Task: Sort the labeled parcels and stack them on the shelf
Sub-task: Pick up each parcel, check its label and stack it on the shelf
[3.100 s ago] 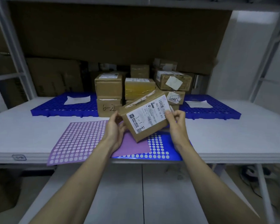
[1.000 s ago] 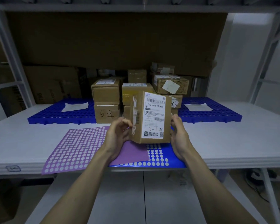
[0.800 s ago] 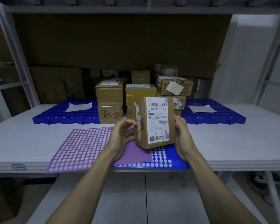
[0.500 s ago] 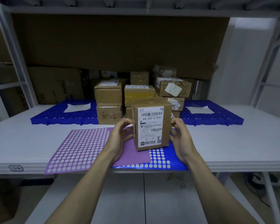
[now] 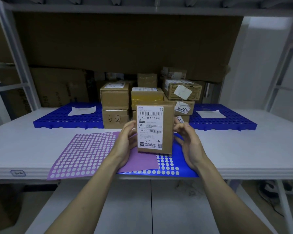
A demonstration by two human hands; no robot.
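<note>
Item: small cardboard parcel (image 5: 155, 128), upright on the counter (image 5: 243, 149), label facing. Likely light, stiff, taped. Left hand (image 5: 125, 144) grips one side; right hand (image 5: 188, 141) fingers loosely curled beside it, contact unclear. Best held by opposite sides.

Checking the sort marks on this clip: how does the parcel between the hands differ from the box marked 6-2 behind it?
The held parcel stands on end on the sticker sheets, gripped by the left hand and right hand; the 6-2 box sits on the blue pallet, under another box, untouched. The held parcel's front carries a printed label with 3-1 handwritten on it; the 6-2 box has its mark written straight on the cardboard. Both are brown cardboard.
</note>
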